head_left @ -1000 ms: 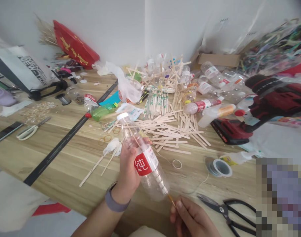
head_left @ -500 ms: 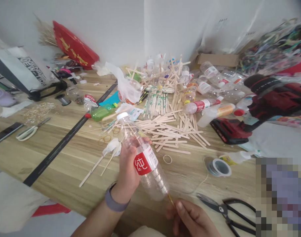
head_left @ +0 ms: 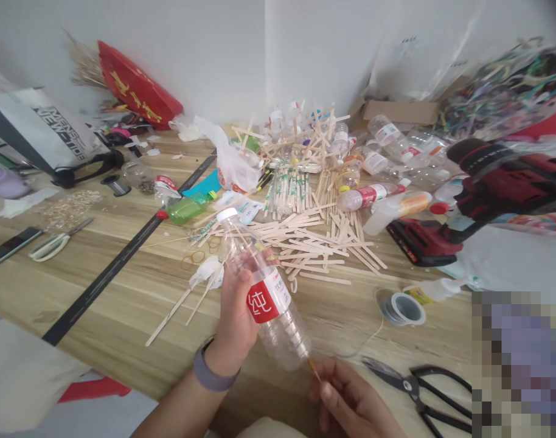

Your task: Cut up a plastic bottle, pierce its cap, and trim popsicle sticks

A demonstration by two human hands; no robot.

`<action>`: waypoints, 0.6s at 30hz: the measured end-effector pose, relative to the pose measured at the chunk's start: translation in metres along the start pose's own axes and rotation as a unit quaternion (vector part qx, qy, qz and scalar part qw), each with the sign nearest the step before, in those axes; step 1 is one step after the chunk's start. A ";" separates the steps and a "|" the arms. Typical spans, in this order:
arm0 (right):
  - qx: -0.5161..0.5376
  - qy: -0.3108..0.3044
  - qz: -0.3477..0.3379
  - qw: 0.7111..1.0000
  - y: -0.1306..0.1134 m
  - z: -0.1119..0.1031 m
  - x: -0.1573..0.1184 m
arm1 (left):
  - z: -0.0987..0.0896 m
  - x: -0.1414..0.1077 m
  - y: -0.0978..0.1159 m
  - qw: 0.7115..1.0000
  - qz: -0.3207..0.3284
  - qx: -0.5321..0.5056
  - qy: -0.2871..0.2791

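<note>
A clear plastic bottle (head_left: pixel 265 299) with a white cap and a red and white label is tilted, cap up and to the left. Wrapped round its middle is my left hand (head_left: pixel 241 304), which has a wristband below it. At the bottle's lower end, my right hand (head_left: pixel 344 395) pinches a thin orange-brown strand (head_left: pixel 313 368) that reaches the base. A light stick shows inside the bottle's upper part. Many flat wooden sticks (head_left: pixel 305 243) lie on the table just behind the bottle.
Black-handled shears (head_left: pixel 410 384) and a wire spool (head_left: pixel 406 309) lie on the right, below a red and black power drill (head_left: pixel 497 194). Several bottles (head_left: pixel 369 196) are piled at the back. Scissors (head_left: pixel 54 244) and a phone (head_left: pixel 11 248) rest on the left.
My right hand has turned slightly, its fingers spreading nearer the bottle's base. The bottle and my left hand have barely moved. A light loop beside the sticks has shifted left, close to the bottle.
</note>
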State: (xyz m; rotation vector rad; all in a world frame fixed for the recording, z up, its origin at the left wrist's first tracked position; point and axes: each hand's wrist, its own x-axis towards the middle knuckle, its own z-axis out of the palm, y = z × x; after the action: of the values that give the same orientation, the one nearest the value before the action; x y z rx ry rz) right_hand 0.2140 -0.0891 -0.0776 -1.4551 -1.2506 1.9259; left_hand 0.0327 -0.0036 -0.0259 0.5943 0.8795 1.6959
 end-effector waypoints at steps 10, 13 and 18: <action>-0.009 -0.006 0.010 1.000 0.001 0.002 -0.001 | 0.000 0.000 -0.002 1.000 0.006 0.002 0.006; -0.004 -0.008 -0.008 1.000 0.000 -0.001 -0.002 | 0.000 0.000 -0.001 1.000 0.007 0.018 0.008; -0.013 -0.028 -0.011 0.999 -0.003 -0.004 -0.003 | 0.001 0.002 -0.001 1.000 -0.005 0.023 0.011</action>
State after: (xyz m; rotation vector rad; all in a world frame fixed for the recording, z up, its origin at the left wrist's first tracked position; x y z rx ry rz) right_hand 0.2183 -0.0887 -0.0738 -1.4038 -1.3165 1.9536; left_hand 0.0338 -0.0013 -0.0266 0.6029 0.9377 1.6797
